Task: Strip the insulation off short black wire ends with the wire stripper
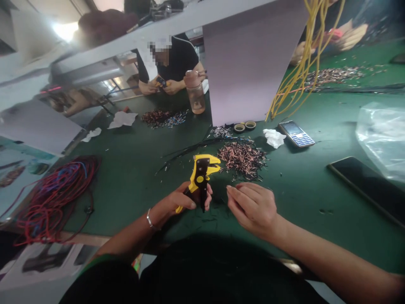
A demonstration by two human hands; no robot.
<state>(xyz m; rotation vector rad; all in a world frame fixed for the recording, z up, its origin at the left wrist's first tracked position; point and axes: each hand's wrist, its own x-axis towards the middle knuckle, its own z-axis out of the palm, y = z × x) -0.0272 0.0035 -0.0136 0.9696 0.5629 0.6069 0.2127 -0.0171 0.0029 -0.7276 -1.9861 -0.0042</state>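
My left hand (182, 199) is wrapped round the handles of a yellow and black wire stripper (200, 172), its jaws pointing up and to the right. Across from it, my right hand (255, 207) is closed, thumb and fingertips pinched together; whatever may be between them is too small to make out. Just beyond both hands lies a heap of short cut wire pieces (243, 158) with copper-coloured ends. Long dark wires (193, 146) stretch across the table behind the stripper.
Red and blue wire coils (60, 190) lie at the left. Rightward are a keypad phone (296, 134), a smartphone (363, 181), crumpled tissue (274, 138) and a plastic bag (382, 135). An upright panel (247, 63) and a bottle (196, 97) stand behind; a co-worker (180, 55) sits opposite.
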